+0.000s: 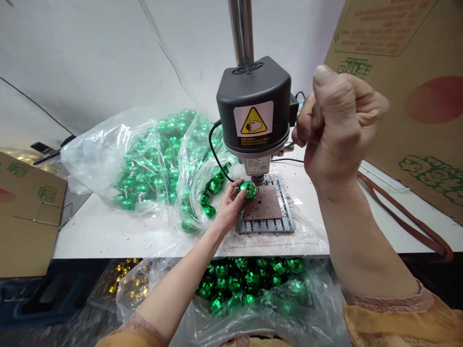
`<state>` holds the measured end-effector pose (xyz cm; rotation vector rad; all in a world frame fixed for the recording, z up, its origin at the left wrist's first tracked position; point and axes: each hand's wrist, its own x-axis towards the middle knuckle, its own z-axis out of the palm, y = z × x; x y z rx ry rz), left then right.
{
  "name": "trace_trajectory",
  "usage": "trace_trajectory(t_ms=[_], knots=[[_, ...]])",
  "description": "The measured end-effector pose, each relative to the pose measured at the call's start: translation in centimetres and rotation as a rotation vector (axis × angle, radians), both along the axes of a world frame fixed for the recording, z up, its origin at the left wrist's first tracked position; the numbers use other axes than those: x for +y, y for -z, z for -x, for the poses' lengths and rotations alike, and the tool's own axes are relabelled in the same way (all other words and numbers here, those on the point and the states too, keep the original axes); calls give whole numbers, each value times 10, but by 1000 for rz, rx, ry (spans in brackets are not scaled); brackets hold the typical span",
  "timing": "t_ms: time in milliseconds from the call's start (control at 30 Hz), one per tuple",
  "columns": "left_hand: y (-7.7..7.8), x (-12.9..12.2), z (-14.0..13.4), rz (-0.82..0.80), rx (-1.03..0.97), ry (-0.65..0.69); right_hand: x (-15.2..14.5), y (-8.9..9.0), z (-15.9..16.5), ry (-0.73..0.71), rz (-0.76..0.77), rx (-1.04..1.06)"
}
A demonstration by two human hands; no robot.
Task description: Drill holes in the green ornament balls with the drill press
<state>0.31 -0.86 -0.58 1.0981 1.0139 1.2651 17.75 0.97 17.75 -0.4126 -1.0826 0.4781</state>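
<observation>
A shiny green faceted ball [248,190] is pinched between the thumb and fingers of my left hand [232,203]. It is under the chuck [257,179] of a small black drill press [253,103], above a brownish plate [265,205] on the slotted metal base [287,222]. Whether the bit touches the ball is hidden. My right hand [340,118] is raised beside the drill head, closed in a fist with the thumb on top. What it grips is hidden behind the fingers; a short metal rod [288,146] shows near it.
A clear plastic bag [97,144] of green balls lies left of the press. Another bag [318,294] of green balls hangs below the table edge. Cardboard boxes [408,140] flank both sides. A brown strap [408,226] lies at right. Dark shavings dot the white table [144,243].
</observation>
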Motion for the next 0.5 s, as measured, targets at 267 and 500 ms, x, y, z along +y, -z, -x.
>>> trace_trajectory(t_ms=[267,500], knots=[[6,4,-1,-122,138,11,3,4,-1,117,46,-111],[19,10,-2,-168,150,61,1,1,0,52,-19,-37]])
